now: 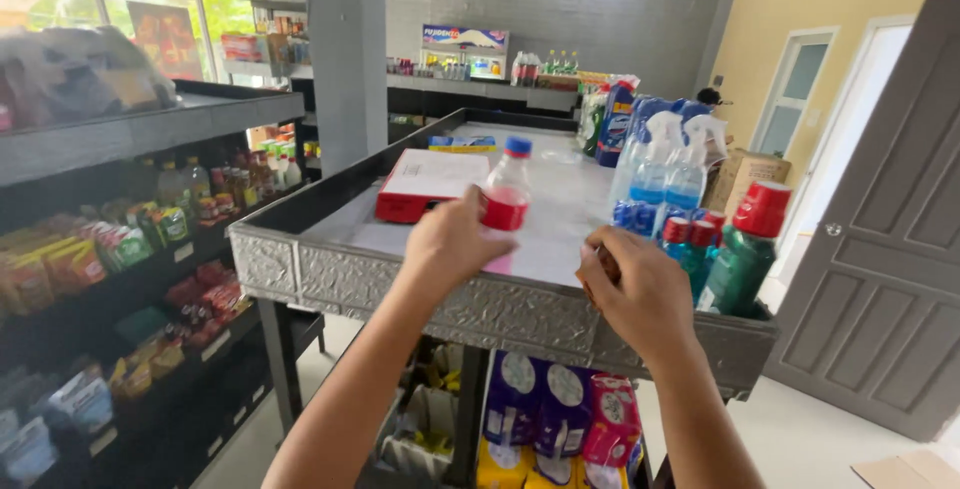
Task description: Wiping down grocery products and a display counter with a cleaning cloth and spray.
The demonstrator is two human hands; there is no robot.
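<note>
Along the left wall stand dark shelves stocked with snack packets and small bottles. Right of them is a grey metal desk with a raised, embossed rim. A flat red and white box lies on the desk near its left edge. Just right of the box, the left hand is wrapped around a small clear bottle with a blue cap and a red label; the bottle stands upright over the desk top, close to the front edge, and whether its base touches the surface cannot be told. The right hand sits at the front edge of the desk, fingers curled narrow around something small that the hand hides. Just beside it, at the front right corner, stands a green bottle with a red cap, with smaller red-capped bottles next to it. Behind these, along the right edge, are spray bottles of blue liquid. Under the desk, a lower shelf holds purple and pink packs.
</note>
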